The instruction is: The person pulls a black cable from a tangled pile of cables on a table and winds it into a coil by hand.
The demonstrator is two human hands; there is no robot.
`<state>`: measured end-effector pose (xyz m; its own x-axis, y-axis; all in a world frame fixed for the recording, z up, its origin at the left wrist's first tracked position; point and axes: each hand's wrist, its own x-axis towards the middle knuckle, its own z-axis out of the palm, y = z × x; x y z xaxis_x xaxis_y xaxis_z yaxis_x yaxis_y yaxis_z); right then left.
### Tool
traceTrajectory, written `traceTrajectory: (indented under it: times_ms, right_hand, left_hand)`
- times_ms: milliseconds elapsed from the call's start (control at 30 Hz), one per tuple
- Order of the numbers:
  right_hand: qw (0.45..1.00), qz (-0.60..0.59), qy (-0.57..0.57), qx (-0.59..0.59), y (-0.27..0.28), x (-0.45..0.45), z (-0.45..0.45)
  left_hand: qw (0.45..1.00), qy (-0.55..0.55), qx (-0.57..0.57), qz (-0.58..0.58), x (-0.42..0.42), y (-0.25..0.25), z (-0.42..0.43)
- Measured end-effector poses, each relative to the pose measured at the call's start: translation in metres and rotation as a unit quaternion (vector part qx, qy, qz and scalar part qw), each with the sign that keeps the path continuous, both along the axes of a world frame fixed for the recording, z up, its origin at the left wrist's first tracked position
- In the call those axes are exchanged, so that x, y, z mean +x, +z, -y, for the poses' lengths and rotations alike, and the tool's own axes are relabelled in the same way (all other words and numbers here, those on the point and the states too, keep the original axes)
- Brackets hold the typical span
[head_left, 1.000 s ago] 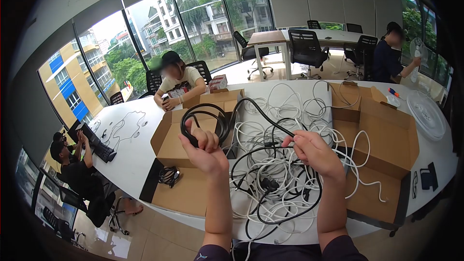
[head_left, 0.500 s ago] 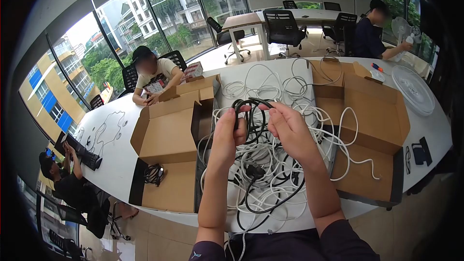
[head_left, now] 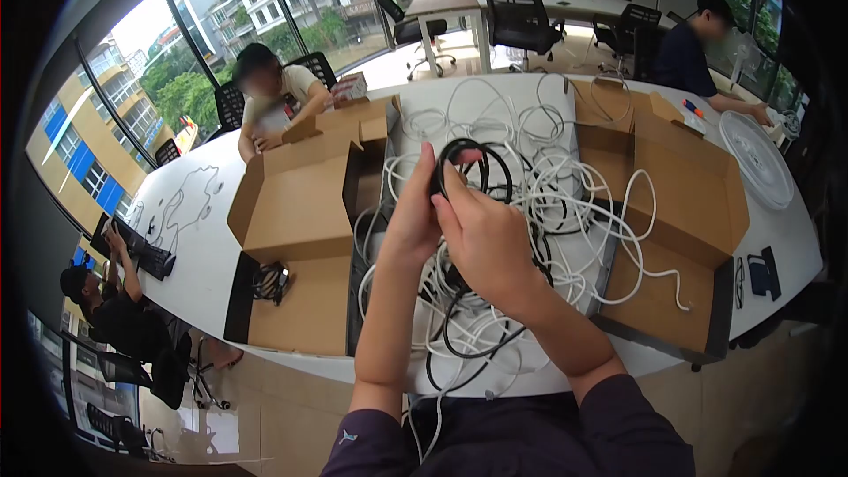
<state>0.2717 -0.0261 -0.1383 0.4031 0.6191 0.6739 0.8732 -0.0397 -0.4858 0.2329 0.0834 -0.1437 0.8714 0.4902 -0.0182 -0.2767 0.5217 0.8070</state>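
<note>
A black cable point(head_left: 504, 168) hangs in loops from my two hands, raised over the middle of the table. My left hand point(head_left: 415, 212) is closed round the loops, thumb upward. Pressed close beside it, my right hand point(head_left: 481, 234) grips the same cable with its fingers against the coil. One length of the black cable droops in a wide loop below my hands. Beneath lies a tangled heap of white cables point(head_left: 565, 181) with some black ones mixed in; my hands and forearms hide part of it.
Left of the heap, an open cardboard box point(head_left: 296, 300) holds a small black cable bundle point(head_left: 270, 283). Another open box point(head_left: 658, 300) stands to the right, a white cable end lying in it. Farther right are a clear plastic reel point(head_left: 755, 159) and glasses point(head_left: 739, 283). Three other people sit round the table.
My right hand has moved left to meet my left hand, and the cable between them is now gathered in a rounder coil. The view has tilted down slightly.
</note>
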Motion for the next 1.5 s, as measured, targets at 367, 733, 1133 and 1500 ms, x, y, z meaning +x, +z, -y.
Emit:
traceTrajectory:
  times_ms: [367, 733, 1133, 1500]
  right_hand:
    - [0.990, 0.115, -0.009, -0.076, -0.007, -0.008, -0.022]
    - [0.958, -0.022, 0.262, -0.115, -0.005, -0.009, -0.015]
    - [0.819, -0.193, 0.469, -0.268, 0.015, 0.030, 0.012]
    - [0.754, -0.191, 0.564, -0.276, 0.033, 0.033, 0.036]
  left_hand:
    - [0.989, -0.044, 0.026, 0.139, -0.008, -0.006, -0.034]
    - [0.938, 0.011, -0.043, 0.342, -0.026, 0.014, -0.047]
    - [0.870, -0.044, -0.155, 0.467, -0.081, 0.026, -0.065]
    - [0.855, -0.123, -0.219, 0.453, -0.073, 0.025, -0.056]
